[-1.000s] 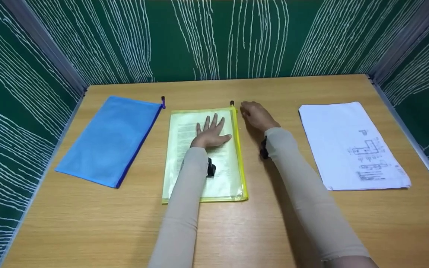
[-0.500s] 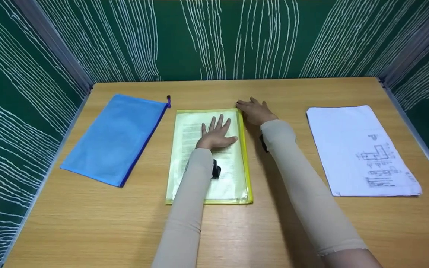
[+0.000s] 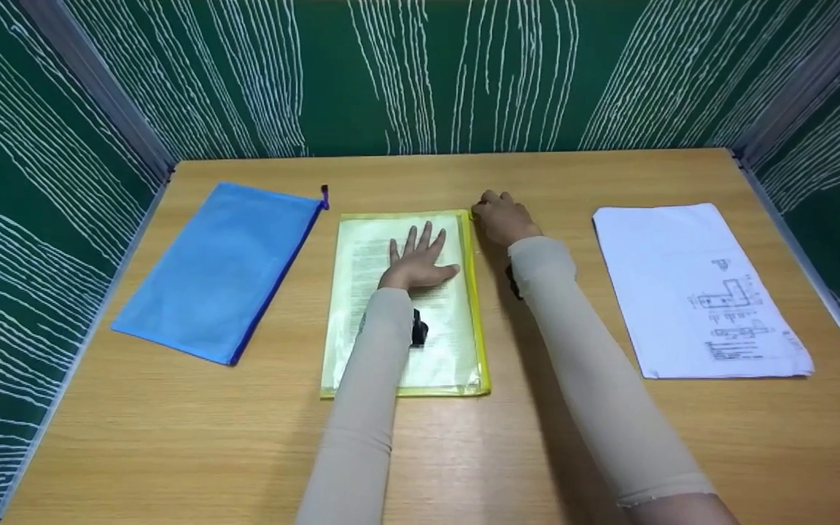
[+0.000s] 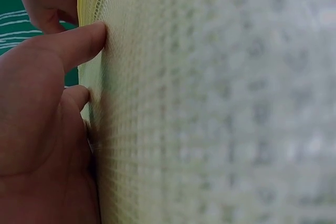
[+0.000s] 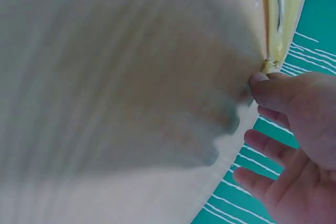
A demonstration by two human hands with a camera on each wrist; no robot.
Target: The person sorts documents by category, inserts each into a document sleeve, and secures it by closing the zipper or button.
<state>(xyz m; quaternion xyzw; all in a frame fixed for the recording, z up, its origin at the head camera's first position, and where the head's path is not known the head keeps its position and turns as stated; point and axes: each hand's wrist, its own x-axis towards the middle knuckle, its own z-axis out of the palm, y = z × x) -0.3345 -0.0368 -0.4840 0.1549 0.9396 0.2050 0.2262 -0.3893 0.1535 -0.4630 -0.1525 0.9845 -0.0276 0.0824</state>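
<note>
A yellow mesh zip pouch with printed sheets showing through lies flat at the middle of the table. My left hand rests on it, palm down with fingers spread; in the left wrist view the thumb touches the mesh surface. At the pouch's far right corner, my right hand pinches the zipper pull between thumb and index finger, which largely cover it. The right wrist view has the thumb right at the end of the yellow zipper, the other fingers held loosely apart from it.
To the left lies a blue zip pouch with a dark blue zipper edge and a purple pull. A stack of white paper with a printed drawing lies on the right. Green walls with white streaks border the wooden table.
The right hand's fingers have gone from spread over the pouch's far right corner to pinching the zipper pull there. The left hand stays on the pouch.
</note>
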